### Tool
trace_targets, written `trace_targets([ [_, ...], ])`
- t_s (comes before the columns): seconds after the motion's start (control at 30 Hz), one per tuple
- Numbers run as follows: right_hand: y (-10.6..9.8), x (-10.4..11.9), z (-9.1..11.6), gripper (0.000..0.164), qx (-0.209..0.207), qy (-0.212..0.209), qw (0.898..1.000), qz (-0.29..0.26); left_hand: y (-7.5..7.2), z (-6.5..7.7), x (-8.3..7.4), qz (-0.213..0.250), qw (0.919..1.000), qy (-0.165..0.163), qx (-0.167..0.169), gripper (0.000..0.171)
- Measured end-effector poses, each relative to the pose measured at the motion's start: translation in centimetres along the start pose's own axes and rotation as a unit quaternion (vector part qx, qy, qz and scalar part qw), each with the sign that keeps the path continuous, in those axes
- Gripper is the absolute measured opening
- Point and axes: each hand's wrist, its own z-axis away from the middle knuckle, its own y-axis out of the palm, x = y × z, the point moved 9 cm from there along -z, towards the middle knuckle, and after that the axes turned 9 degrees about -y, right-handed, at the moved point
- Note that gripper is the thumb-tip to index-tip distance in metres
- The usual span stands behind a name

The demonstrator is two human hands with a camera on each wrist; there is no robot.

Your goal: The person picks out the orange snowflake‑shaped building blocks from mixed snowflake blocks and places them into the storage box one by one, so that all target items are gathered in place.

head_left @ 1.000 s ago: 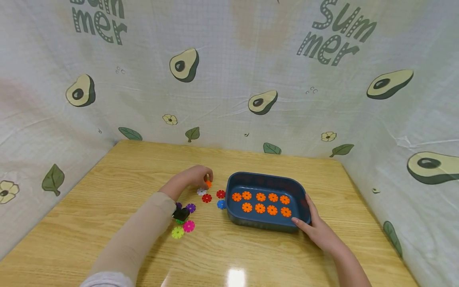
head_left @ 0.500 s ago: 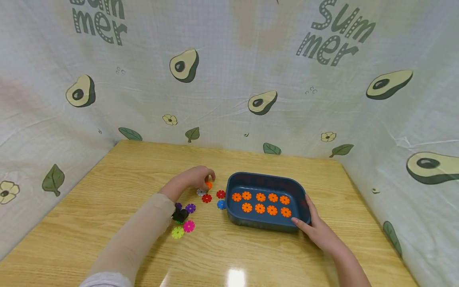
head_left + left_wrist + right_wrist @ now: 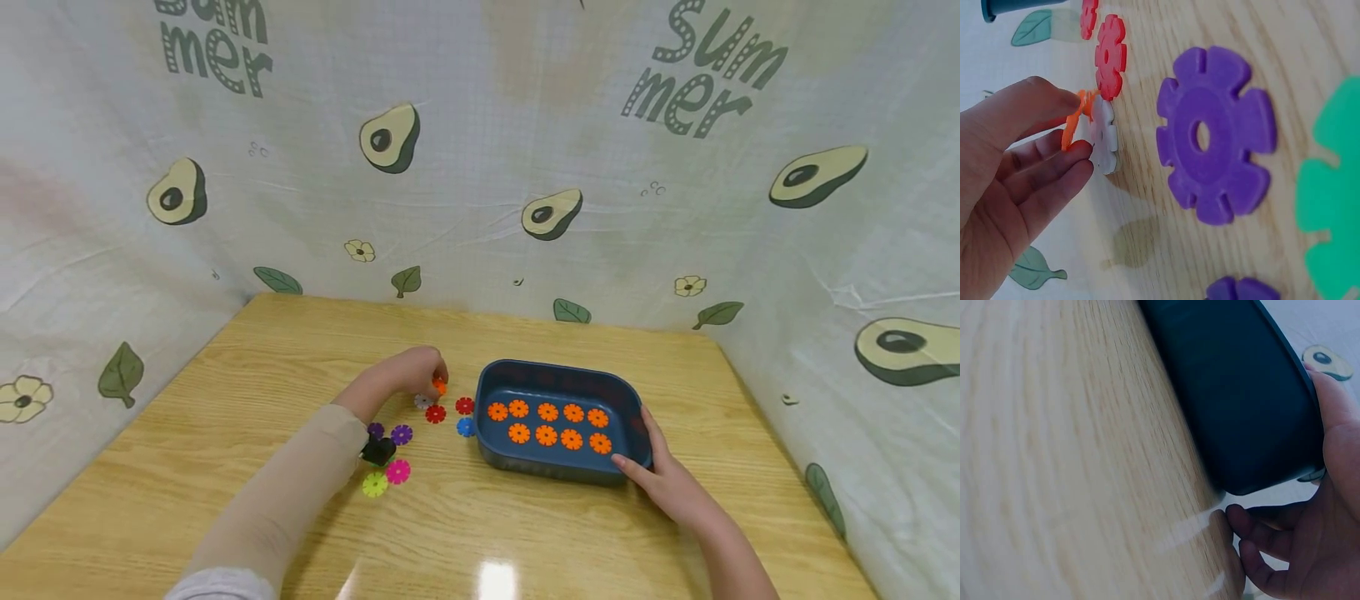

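Note:
In the left wrist view my left hand (image 3: 1016, 156) pinches an orange notched plastic disc (image 3: 1071, 125) between thumb and fingers. The disc is tilted on edge, close above a white disc (image 3: 1105, 134) that lies by a red disc (image 3: 1111, 56). At the right end of a dark blue bin (image 3: 558, 464), my right hand (image 3: 663, 477) holds the rim, its thumb over the edge. Several orange discs (image 3: 547, 435) lie flat in two rows on the bin's floor. The right wrist view shows that bin's outer wall (image 3: 1241, 394), with the other fingers loosely curled beside its lower corner.
Between the left arm and the bin lie loose discs on the wooden table (image 3: 450, 533): blue (image 3: 466, 427), purple (image 3: 401, 435), pink (image 3: 398, 472) and yellow-green (image 3: 375, 484). A green disc (image 3: 1332, 194) shows in the left wrist view. Patterned cloth (image 3: 465, 167) hangs behind and at both sides.
My left fingers have drawn in closer around the orange disc. The right hand and the bin stay in place, and the head view has shifted very slightly.

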Motion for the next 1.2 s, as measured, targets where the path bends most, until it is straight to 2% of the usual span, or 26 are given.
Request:
trace_targets([
  [0.13,-0.1,0.0,0.0,0.097,-0.002,0.0,1.0,0.002,0.0,0.1,-0.2,0.002,1.0,-0.002,-0.003,0.02],
  [0.33,0.0,-0.1,0.0,0.097,0.0,0.001,1.0,0.0,0.2,0.6,-0.1,0.038,0.9992,-0.009,0.0,0.024],
  [0.47,0.0,-0.2,0.0,0.097,0.0,0.003,1.0,0.001,-0.3,1.1,-0.4,0.053,0.9985,0.005,-0.011,0.026],
  [0.57,0.0,-0.2,0.0,0.097,0.001,0.001,1.0,0.003,-1.1,1.6,-1.0,0.065,0.9968,0.032,-0.032,0.026],
  [0.73,0.0,-0.3,0.0,0.097,0.004,-0.002,1.0,0.006,-3.2,2.7,-2.8,0.083,0.9895,0.09,-0.077,0.027],
  [0.87,0.1,-0.2,0.1,0.097,0.004,0.002,1.0,0.005,-4.5,3.6,-4.4,0.084,0.9847,0.116,-0.099,0.027],
  [1.0,0.1,-0.1,0.1,0.097,0.004,0.002,1.0,0.004,-5.5,4.5,-6.0,0.076,0.9823,0.128,-0.113,0.027],
  [1.2,0.0,0.1,0.1,0.097,0.001,-0.001,1.0,0.006,-6.1,5.8,-8.5,0.075,0.9779,0.157,-0.115,0.028],
])
